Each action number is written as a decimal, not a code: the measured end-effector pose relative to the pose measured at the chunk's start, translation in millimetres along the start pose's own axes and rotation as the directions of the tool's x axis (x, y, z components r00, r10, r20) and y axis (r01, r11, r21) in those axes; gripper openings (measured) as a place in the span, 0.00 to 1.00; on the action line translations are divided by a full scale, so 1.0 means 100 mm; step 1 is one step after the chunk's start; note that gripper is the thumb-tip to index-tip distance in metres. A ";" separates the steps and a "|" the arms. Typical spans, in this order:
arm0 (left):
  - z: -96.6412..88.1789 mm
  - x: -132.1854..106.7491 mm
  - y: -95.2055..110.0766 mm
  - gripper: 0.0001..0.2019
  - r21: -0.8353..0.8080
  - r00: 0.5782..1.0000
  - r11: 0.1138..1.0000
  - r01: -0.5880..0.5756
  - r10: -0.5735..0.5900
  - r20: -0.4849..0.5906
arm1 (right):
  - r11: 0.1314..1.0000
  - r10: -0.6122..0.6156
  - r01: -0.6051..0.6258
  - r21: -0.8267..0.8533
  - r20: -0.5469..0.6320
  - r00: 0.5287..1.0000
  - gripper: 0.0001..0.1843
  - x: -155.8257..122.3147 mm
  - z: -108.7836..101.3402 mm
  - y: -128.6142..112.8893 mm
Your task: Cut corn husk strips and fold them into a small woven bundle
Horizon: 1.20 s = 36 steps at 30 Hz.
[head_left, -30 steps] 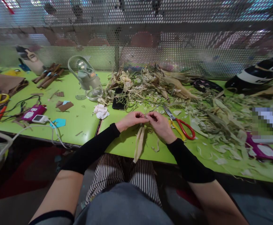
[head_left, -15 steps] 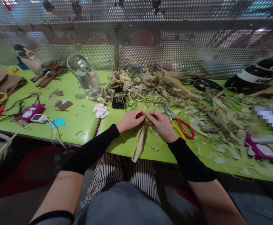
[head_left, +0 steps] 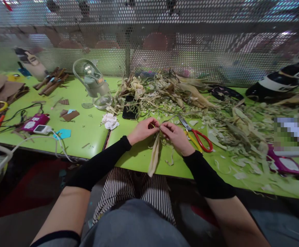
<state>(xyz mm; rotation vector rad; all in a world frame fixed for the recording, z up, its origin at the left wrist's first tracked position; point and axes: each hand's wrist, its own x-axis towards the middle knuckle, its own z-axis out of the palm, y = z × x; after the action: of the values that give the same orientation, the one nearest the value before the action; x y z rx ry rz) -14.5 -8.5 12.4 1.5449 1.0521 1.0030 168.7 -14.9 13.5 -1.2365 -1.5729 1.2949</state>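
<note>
The left hand (head_left: 143,131) and right hand (head_left: 177,137) pinch the pale strip (head_left: 154,158) hanging toward six o'clock, probably best held steady

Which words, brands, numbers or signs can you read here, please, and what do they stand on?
No text can be read.
Left magenta box: marks on its white label, too small.
White device beside it: screen too small to read.
Black bottle: marks on white band, too blurred.
Right magenta box: label too blurred.

No readable text or labels.
</note>
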 end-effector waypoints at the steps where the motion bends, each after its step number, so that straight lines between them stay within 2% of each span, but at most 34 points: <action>1: 0.00 0.00 -0.01 0.07 0.009 0.999 0.999 -0.038 0.038 -0.014 | 0.999 0.018 -0.019 0.028 0.008 1.000 0.25 0.00 -0.01 -0.01; 4: 0.00 -0.02 -0.03 0.07 0.069 0.991 0.989 -0.129 0.130 -0.019 | 0.996 0.045 -0.047 0.077 0.023 0.999 0.26 0.01 -0.02 -0.01; 7: -0.02 -0.02 -0.01 0.02 0.154 0.983 0.972 -0.180 0.183 -0.007 | 0.992 0.061 -0.064 0.104 0.039 0.997 0.27 0.02 -0.03 0.00; 11: -0.02 -0.02 0.05 0.05 0.181 0.987 0.972 -0.151 0.160 -0.035 | 0.990 0.066 -0.073 0.120 0.058 0.996 0.28 0.02 -0.02 0.00; 14: -0.02 -0.01 0.10 0.06 0.090 0.995 0.992 -0.089 0.093 -0.044 | 0.990 0.064 -0.069 0.120 0.045 0.997 0.29 0.02 -0.02 0.00; 17: -0.02 0.00 0.12 0.07 -0.135 0.997 0.990 0.032 -0.042 -0.072 | 0.992 0.065 -0.068 0.106 0.040 0.997 0.29 0.02 -0.03 0.02; 21: -0.03 0.01 0.13 0.09 -0.484 0.977 0.866 0.123 -0.193 -0.096 | 0.997 0.040 -0.043 0.070 0.046 0.998 0.28 0.02 -0.04 0.07; 24: -0.03 0.02 0.13 0.10 -0.616 0.964 0.771 0.160 -0.257 -0.072 | 0.999 0.013 -0.013 0.030 0.013 1.000 0.26 0.02 -0.04 0.07; 28: -0.02 0.02 0.13 0.11 -0.644 0.968 0.743 0.179 -0.251 -0.020 | 0.998 -0.054 0.054 -0.021 -0.033 0.998 0.22 0.01 -0.04 0.03; 32: -0.03 0.00 0.15 0.11 -0.596 0.976 0.781 0.187 -0.216 0.024 | 0.991 -0.125 0.120 -0.062 -0.086 0.988 0.18 -0.01 -0.05 0.00; 36: -0.04 0.00 0.13 0.10 -0.525 0.980 0.833 0.176 -0.198 0.014 | 0.978 -0.169 0.154 -0.138 -0.107 0.980 0.16 -0.04 -0.06 -0.01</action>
<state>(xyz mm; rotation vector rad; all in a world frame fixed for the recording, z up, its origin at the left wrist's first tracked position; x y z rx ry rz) -15.9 -9.5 25.7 0.9567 0.8429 1.0768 175.1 -17.6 15.8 -1.2131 -1.6554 1.0128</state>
